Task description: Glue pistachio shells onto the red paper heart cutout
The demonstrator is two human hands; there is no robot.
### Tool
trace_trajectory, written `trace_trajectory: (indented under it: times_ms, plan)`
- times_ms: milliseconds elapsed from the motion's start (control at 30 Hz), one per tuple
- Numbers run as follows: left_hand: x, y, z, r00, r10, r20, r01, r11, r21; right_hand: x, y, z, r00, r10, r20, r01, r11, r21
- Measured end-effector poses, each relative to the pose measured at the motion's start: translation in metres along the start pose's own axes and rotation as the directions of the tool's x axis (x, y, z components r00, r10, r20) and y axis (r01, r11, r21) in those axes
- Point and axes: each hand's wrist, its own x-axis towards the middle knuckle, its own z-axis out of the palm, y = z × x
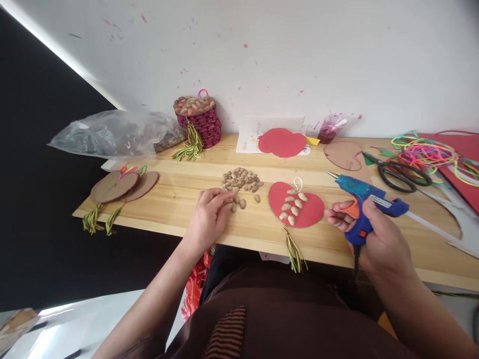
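My right hand (385,239) is wrapped round a blue hot glue gun (361,192), with fingers at its orange trigger and the nozzle pointing left and away from me. At the near edge of a pile of peanuts (241,178), my left hand (211,214) has its fingertips pinched together on a peanut (228,200), partly covered by the fingers. Between the hands lies a red heart-shaped card (314,209). Several peanuts (295,211) sit on it in two slanting rows. It has a white loop (298,183) at the top and a green-yellow tassel (294,252) over the table edge.
Tasselled cardboard shapes (116,188) lie at the left, before a clear plastic bag (123,132). A purple woven basket (204,127) stands at the back. To the right are a cup of dark liquid (330,130), black-handled scissors (398,177) and tangled coloured cords (426,154).
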Motion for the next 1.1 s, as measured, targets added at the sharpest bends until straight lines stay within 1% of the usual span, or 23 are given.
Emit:
trace_trajectory:
  times_ms: [200,333,400,467,533,600,667,767,867,933,1100]
  plan:
    - [-0.001,0.007,0.004,0.998,0.036,0.043,-0.038,0.998,0.041,-0.001,0.0,-0.002,1.0,0.008,-0.019,-0.008,1.0,0.003]
    - [-0.001,0.016,0.01,0.996,0.067,0.059,-0.067,0.998,0.001,-0.001,-0.001,-0.001,1.0,0.013,0.003,-0.013,1.0,0.009]
    - [0.0,0.019,0.011,0.996,0.065,0.057,-0.065,0.998,-0.011,-0.001,-0.001,-0.002,1.0,0.015,0.014,-0.015,1.0,0.007]
    - [0.002,0.02,0.009,0.997,0.052,0.06,-0.05,0.998,-0.024,0.0,-0.001,-0.002,1.0,0.023,0.021,-0.023,1.0,0.005]
    - [0.004,0.017,0.001,0.997,0.011,0.081,-0.008,0.999,-0.045,0.0,0.0,-0.002,0.999,0.029,0.019,-0.029,1.0,0.006]
    - [0.006,0.01,-0.009,0.989,-0.073,0.127,0.083,0.994,-0.077,-0.001,-0.001,-0.001,0.999,0.03,0.015,-0.03,1.0,0.007]
    - [0.006,0.003,-0.019,0.967,-0.166,0.194,0.19,0.975,-0.115,-0.001,-0.001,0.0,1.0,0.024,0.007,-0.024,1.0,0.003]
    - [0.004,-0.002,-0.024,0.936,-0.236,0.261,0.283,0.946,-0.161,-0.002,-0.002,0.001,1.0,0.024,-0.001,-0.024,1.0,-0.004]
    - [0.003,0.0,-0.019,0.929,-0.257,0.267,0.315,0.927,-0.203,-0.002,-0.002,-0.001,1.0,0.027,0.0,-0.027,1.0,0.002]
    - [0.005,0.003,-0.012,0.934,-0.251,0.254,0.308,0.926,-0.218,-0.002,-0.001,-0.002,1.0,0.019,0.005,-0.019,1.0,-0.004]
    - [0.012,0.006,0.0,0.962,-0.168,0.214,0.211,0.957,-0.198,-0.003,-0.002,-0.001,1.0,0.008,0.023,-0.008,1.0,-0.005]
